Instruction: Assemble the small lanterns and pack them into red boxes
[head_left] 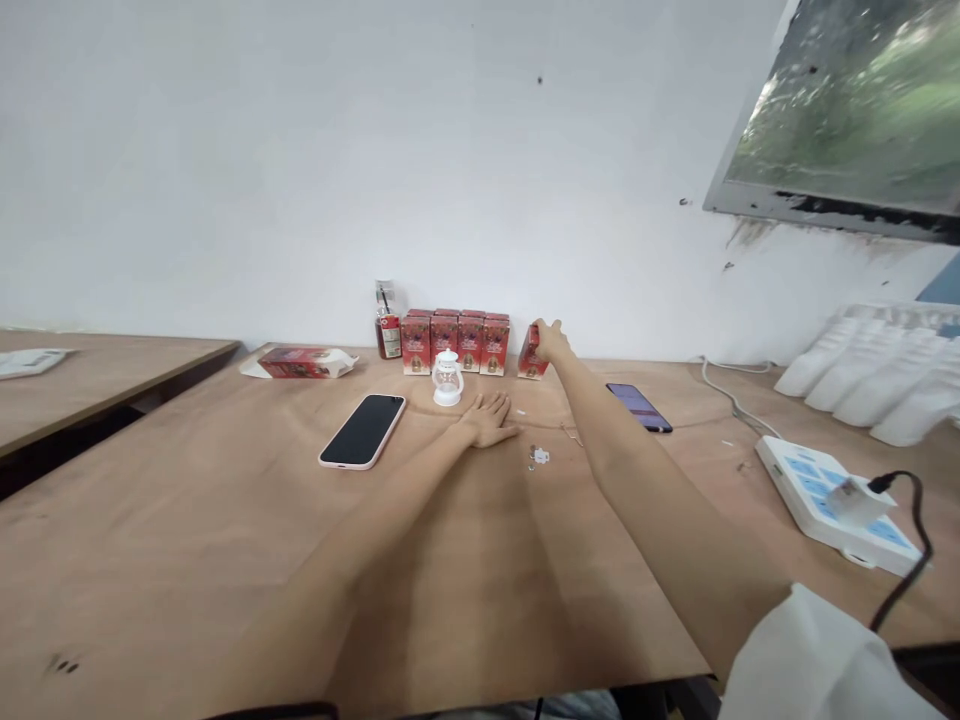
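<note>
My right hand grips the top of a small red box, which is slightly tilted near the wall. Flat on the tabletop lies my left hand, its fingers spread and holding nothing. Just left of that hand stands a small white toy lantern with a clear body. Behind the lantern, several matching red boxes stand in rows against the wall. Small white and metallic bits lie on the table, right of my left hand.
A phone with a pale case lies left; another phone lies right. An opened red carton and a bottle are at the back. A power strip with a plugged charger and white wrapped items occupy the right.
</note>
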